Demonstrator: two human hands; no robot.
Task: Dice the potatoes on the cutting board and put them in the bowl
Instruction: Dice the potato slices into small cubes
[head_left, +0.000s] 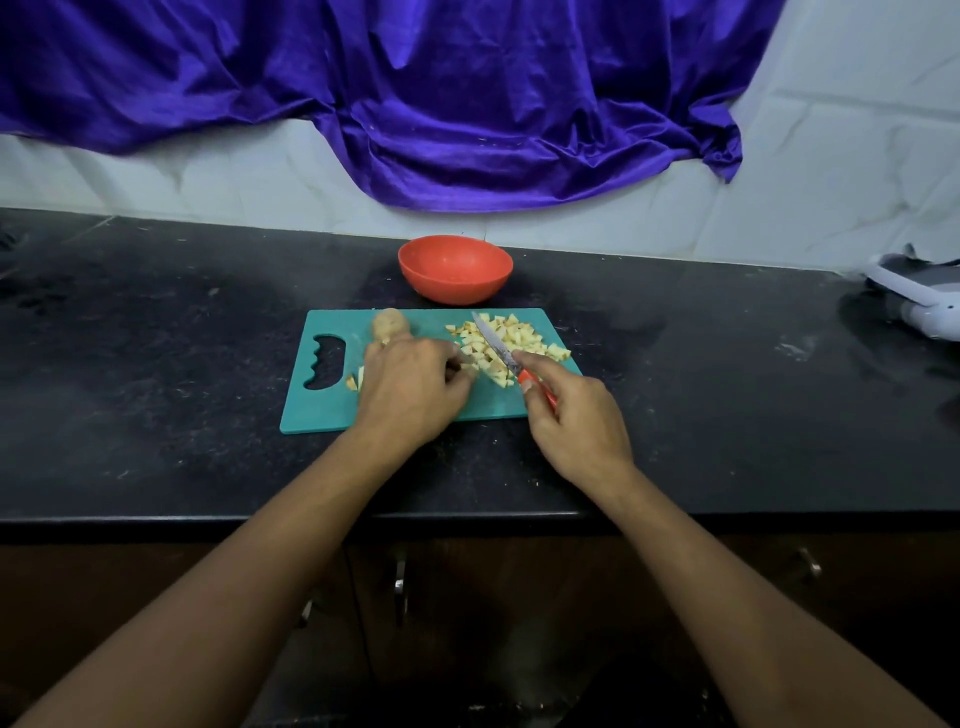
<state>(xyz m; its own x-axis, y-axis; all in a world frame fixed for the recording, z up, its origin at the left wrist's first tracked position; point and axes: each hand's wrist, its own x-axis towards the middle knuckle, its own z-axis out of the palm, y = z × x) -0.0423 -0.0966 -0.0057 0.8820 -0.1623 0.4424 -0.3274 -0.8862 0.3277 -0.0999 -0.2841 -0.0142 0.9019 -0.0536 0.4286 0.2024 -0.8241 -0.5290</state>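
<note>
on the dark surface (156, 364), midway along and toward its front edge: teal cutting board (332, 410). in the board's far right corner, pile of diced potato (524, 340); at its far edge, left of middle, one whole potato (389, 326). just beyond that far edge, orange-red bowl (455, 270), near the surface's back edge. right hand (576, 426) wrapped round the red handle of the knife (496, 345), forefinger along the blade's back, blade across the dice. left hand (410, 395) knuckles-up mid-board, fingers curled down beside the dice; cannot tell whether holding anything.
</note>
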